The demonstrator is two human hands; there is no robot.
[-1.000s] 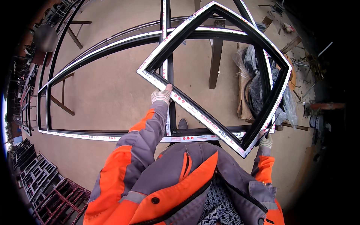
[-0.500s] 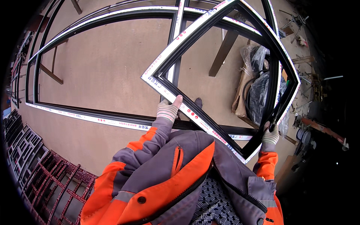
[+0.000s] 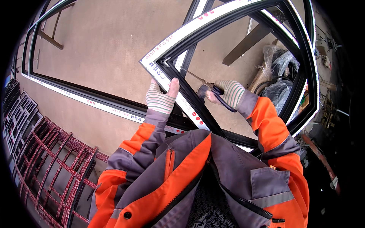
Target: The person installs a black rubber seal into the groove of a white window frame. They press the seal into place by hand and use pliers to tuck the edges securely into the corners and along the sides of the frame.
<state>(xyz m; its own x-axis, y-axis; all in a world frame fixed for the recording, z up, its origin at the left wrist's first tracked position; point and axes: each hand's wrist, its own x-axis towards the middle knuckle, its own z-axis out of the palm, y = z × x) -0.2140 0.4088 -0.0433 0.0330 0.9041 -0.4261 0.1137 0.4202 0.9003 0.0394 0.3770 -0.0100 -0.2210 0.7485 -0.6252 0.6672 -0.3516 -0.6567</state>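
My left hand (image 3: 161, 95), in a striped glove, is closed on the small window frame (image 3: 190, 108) near its left corner, its thumb on the white film. The frame has black inner profiles and white printed film on its faces. My right hand (image 3: 229, 94), gloved too, is inside the frame's opening and closed on scissors (image 3: 201, 79) with black handles. Their narrow blades point up and left toward the frame's inner left corner. Beneath lies a larger frame (image 3: 93, 102), also black with white film; the small frame overlaps its right part.
Dark red lattice frames (image 3: 62, 163) and grey lattice panels (image 3: 23, 114) stack at the lower left. Brown support bars (image 3: 243, 47) show under the frames. Plastic-wrapped material (image 3: 279, 93) and dark hoses lie at the right, beside an orange-red bar (image 3: 319, 152).
My right hand has left the small frame's lower right side and moved left into its opening, with scissors now clearly visible. My left hand still holds the frame.
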